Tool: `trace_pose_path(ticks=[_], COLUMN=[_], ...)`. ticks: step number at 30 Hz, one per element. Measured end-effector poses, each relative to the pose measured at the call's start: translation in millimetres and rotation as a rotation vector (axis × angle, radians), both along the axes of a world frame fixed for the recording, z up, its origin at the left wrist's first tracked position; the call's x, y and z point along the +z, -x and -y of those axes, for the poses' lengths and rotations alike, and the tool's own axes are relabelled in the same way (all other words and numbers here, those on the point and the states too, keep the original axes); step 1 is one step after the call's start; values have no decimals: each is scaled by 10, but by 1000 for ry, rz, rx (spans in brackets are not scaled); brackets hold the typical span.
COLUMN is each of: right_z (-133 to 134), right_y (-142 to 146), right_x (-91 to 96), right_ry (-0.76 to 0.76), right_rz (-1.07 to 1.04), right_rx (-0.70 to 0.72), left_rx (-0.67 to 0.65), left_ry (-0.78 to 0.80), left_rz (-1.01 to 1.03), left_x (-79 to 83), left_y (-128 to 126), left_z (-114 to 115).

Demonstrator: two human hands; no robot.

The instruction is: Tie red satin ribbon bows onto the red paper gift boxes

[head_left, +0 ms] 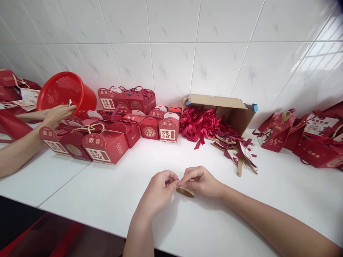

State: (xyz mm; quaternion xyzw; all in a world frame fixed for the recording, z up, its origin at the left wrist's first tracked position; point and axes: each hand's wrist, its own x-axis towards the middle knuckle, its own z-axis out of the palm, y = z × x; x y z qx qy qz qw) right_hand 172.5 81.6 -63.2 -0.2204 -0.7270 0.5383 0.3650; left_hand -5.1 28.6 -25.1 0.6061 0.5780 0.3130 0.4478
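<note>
My left hand (160,188) and my right hand (201,181) meet over the white counter near its front edge. Both are closed in a pinch on a small tan paper strip (185,192) that loops down between them. A little red shows at the pinch point. A pile of similar tan and red cut pieces (238,151) lies on the counter just beyond my right hand.
Several red gift boxes (105,146) stand at the left and middle. A cardboard box (227,109) on its side spills red ribbons (199,123). Red paper bags (316,142) lie at the right. Another person's hand (57,115) reaches by a red plastic basket (65,91).
</note>
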Motion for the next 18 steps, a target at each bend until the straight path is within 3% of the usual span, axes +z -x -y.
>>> trace_pose_path(ticks=[7, 15, 18], right_z=[19, 7, -81], right_y=[38, 60, 33], right_x=[-21, 23, 28], right_ry=[-31, 38, -39], right_rz=[34, 51, 128], right_rx=[-128, -110, -294], left_rx=[78, 78, 88], left_ry=[-31, -45, 22], left_rz=[-41, -72, -128], left_x=[26, -20, -26], left_y=[-53, -82, -119], left_z=[-4, -9, 8])
